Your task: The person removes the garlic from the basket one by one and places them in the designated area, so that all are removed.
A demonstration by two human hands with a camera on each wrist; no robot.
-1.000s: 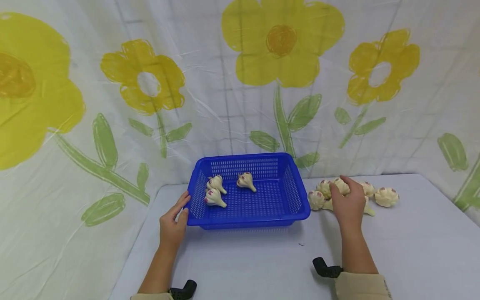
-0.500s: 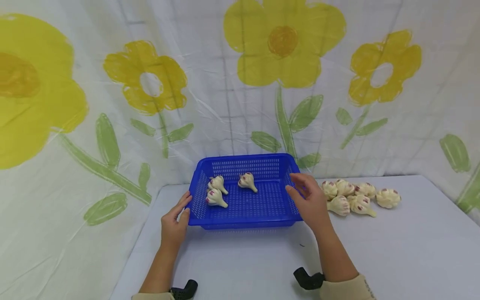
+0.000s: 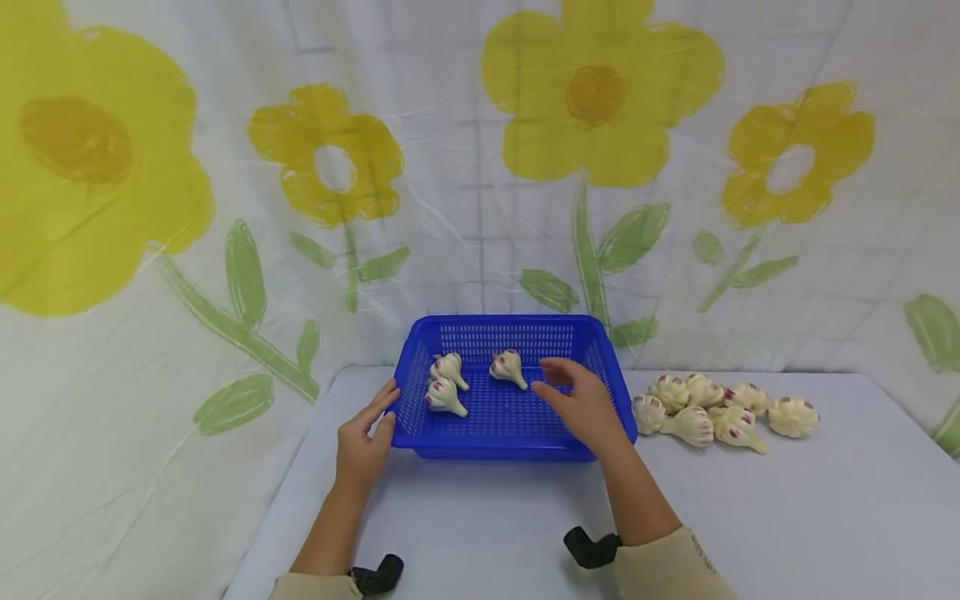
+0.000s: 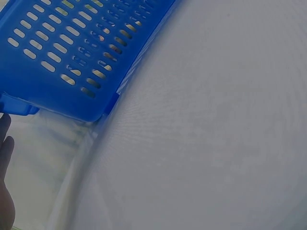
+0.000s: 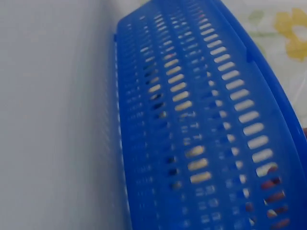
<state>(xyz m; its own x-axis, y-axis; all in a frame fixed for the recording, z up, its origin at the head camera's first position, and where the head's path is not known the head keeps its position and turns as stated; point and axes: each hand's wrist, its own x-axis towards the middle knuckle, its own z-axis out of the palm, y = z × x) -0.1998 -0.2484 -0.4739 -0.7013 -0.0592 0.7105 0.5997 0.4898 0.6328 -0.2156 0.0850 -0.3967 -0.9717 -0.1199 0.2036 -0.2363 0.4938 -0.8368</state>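
Note:
In the head view, several cream garlic bulbs with purple marks are about. Inside the blue plastic basket (image 3: 495, 448) lie two touching bulbs at the left, an upper garlic bulb (image 3: 448, 369) and a lower garlic bulb (image 3: 446, 397). A third garlic bulb (image 3: 509, 367) sits apart near the basket's middle. My left hand (image 3: 363, 440) rests against the basket's left rim, fingers extended. Over the basket's right part hovers my right hand (image 3: 583, 406), thumb and fingers spread and bent, just right of the third bulb; nothing shows between them. In the right wrist view, basket slots partly hide the contents.
Right of the basket, a cluster of several garlic bulbs (image 3: 690, 425) lies on the white-covered table (image 3: 480, 533). Behind hangs a white curtain (image 3: 450, 250) printed with yellow flowers.
My right hand has moved left from the garlic cluster, across the basket's right rim, to above its inside. My left hand has stayed at the left rim. The head view has shifted slightly.

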